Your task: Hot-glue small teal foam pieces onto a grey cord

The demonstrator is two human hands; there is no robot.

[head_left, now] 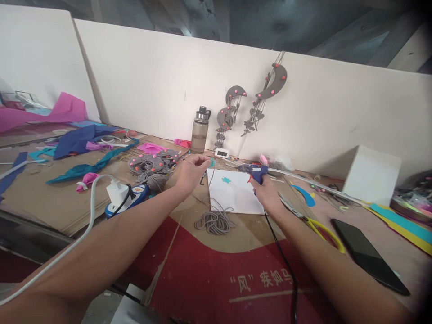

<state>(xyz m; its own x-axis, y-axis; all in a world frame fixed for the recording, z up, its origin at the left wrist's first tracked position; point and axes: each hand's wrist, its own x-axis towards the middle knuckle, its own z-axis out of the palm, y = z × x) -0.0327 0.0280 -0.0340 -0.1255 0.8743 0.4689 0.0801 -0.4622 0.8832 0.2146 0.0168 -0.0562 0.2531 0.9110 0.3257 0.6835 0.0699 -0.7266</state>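
My left hand pinches a small teal cutout, with a grey cord hanging below it. The cord runs down toward a loose coil of grey cord at the front edge of a white board. Another teal cutout lies flat on that board. In my right hand is a blue hot glue gun, its nozzle pointing left above the board's far right corner. A black cable trails from its handle toward me.
Yellow-handled scissors and a black phone lie to the right. Left are a power strip with a white charger, grey pompom-dotted pieces and coloured fabric. A water bottle stands behind, near hanging moon ornaments.
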